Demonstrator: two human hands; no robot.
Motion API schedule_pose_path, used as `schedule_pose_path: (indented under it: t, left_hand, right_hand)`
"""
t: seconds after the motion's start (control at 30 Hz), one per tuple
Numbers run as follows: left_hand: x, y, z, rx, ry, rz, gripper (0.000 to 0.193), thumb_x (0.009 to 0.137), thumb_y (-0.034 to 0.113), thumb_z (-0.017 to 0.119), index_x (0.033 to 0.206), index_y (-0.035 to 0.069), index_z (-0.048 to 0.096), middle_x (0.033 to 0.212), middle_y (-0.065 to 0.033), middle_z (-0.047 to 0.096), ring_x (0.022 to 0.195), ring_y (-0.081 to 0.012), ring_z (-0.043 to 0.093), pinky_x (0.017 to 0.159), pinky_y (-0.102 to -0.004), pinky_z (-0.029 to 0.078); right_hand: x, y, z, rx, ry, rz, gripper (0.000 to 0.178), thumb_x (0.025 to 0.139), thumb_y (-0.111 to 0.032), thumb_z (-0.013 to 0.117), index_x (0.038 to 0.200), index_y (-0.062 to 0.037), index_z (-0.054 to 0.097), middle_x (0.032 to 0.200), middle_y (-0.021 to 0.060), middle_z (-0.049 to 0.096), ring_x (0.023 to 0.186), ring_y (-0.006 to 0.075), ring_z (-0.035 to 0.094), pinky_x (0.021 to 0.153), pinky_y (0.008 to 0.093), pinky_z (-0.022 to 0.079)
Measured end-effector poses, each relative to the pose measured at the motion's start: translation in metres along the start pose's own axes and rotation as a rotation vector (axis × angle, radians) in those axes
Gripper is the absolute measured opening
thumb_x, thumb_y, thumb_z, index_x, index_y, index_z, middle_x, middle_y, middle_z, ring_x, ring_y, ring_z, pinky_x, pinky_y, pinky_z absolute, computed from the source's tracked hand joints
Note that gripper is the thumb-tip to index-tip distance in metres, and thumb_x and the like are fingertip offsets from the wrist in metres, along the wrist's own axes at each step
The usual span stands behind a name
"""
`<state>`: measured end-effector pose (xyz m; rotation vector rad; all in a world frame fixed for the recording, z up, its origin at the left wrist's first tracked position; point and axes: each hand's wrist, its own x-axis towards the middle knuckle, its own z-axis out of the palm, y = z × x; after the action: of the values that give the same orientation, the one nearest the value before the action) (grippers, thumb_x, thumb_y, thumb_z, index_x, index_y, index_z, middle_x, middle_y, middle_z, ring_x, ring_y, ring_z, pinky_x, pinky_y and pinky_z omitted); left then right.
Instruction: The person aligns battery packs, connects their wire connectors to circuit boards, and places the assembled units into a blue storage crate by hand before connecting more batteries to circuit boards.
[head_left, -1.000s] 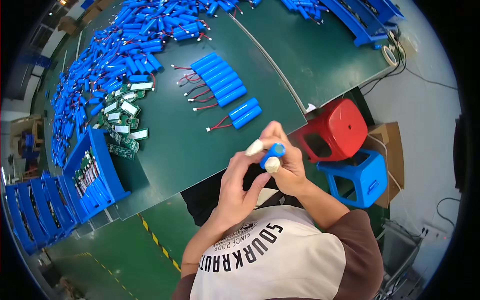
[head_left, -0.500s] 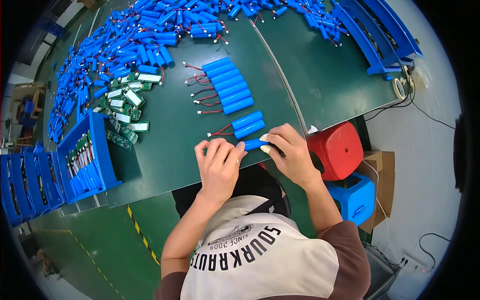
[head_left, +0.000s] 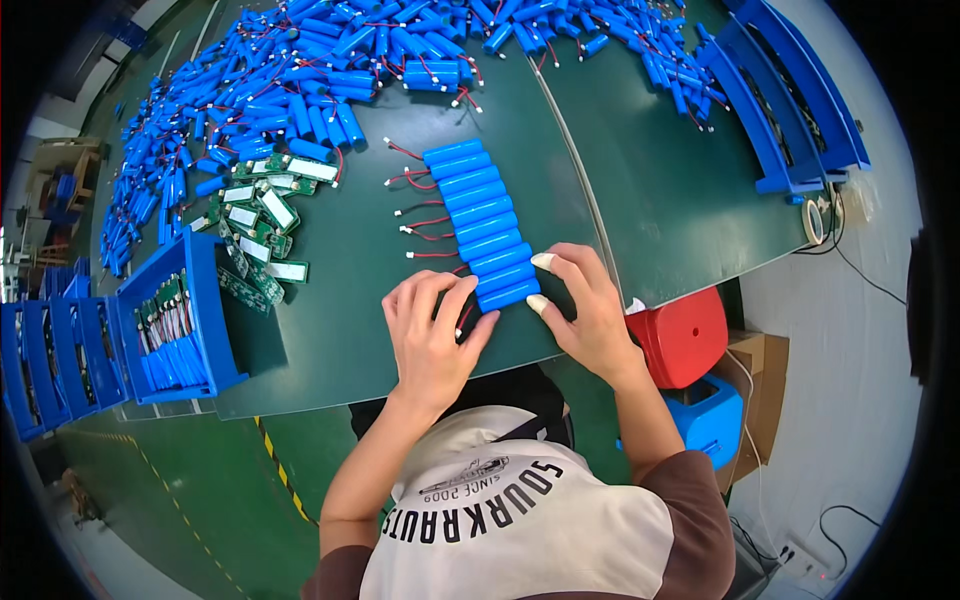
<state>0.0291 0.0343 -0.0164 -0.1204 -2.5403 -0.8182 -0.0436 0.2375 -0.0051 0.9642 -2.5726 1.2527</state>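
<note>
cream-white shirt (head_left: 585, 535), dark brown short sleeves (head_left: 695, 520), black curved lettering (head_left: 478, 508), small emblem (head_left: 470, 477), pale finger cots (head_left: 537, 303) on right hand (head_left: 592, 328)

A row of smooth, bright blue cylindrical cells (head_left: 483, 215) lies on the desk (head_left: 345, 330), each on its side, packed long side against long side. The row runs away from the near edge, its far end leaning left. Each cell's right end tips slightly away from that edge. Thin leads (head_left: 430, 237), mostly red with some black, trail from the left ends to small white connectors (head_left: 407, 229); the nearest cells' leads are partly hidden.
</note>
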Motion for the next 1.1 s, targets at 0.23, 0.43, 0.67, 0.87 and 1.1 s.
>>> schedule_pose_path:
  t: [0.23,0.43,0.67,0.87,1.1]
  left_hand:
    - [0.024,0.011,-0.007,0.032,-0.243,0.004,0.093,0.072,0.028,0.089,0.15,0.008,0.044,0.154,-0.0258,0.035,0.149,-0.0453,0.028,0.116,-0.066,0.021]
    - [0.033,0.0,0.001,0.025,-0.313,0.033,0.075,0.076,0.032,0.086,0.14,0.007,0.055,0.153,-0.0276,0.036,0.146,-0.0476,0.031,0.118,-0.0685,0.019]
    - [0.031,-0.009,-0.013,0.018,-0.222,0.026,0.084,0.073,0.044,0.086,0.144,0.013,0.054,0.157,-0.0213,0.036,0.149,-0.0435,0.028,0.117,-0.0686,0.02]
    - [0.014,-0.123,-0.11,0.463,0.001,-0.388,0.091,0.079,0.044,0.082,0.154,0.013,0.043,0.162,-0.0239,0.028,0.149,-0.0502,0.023,0.121,-0.0597,0.019]
    - [0.026,-0.129,-0.045,0.271,0.179,-0.509,0.106,0.087,0.06,0.071,0.16,-0.001,0.023,0.159,-0.0438,0.01,0.15,-0.0586,0.011,0.121,-0.0647,0.012]
  right_hand:
    - [0.055,-0.005,-0.013,0.047,-0.117,-0.073,0.05,0.087,-0.002,0.071,0.134,-0.0014,0.055,0.147,0.0192,0.05,0.137,0.0393,0.048,0.111,0.0442,0.042]
    - [0.147,0.037,0.027,-0.106,-0.271,-0.307,0.04,0.098,-0.016,0.061,0.135,-0.0021,0.054,0.144,0.019,0.052,0.134,0.0405,0.048,0.114,0.0471,0.038]
    - [0.15,0.049,0.035,-0.046,-0.345,-0.24,0.042,0.097,-0.014,0.061,0.137,-0.0017,0.054,0.137,0.0187,0.057,0.132,0.0372,0.051,0.113,0.0432,0.038]
    - [0.126,0.021,0.0,0.073,-0.25,-0.037,0.043,0.096,-0.009,0.06,0.137,-0.0001,0.053,0.133,0.0164,0.061,0.132,0.0333,0.053,0.113,0.0396,0.038]
    - [0.082,-0.014,0.008,0.141,-0.16,-0.075,0.045,0.089,-0.001,0.065,0.134,0.0001,0.055,0.125,0.0154,0.065,0.121,0.0313,0.061,0.107,0.0391,0.043]
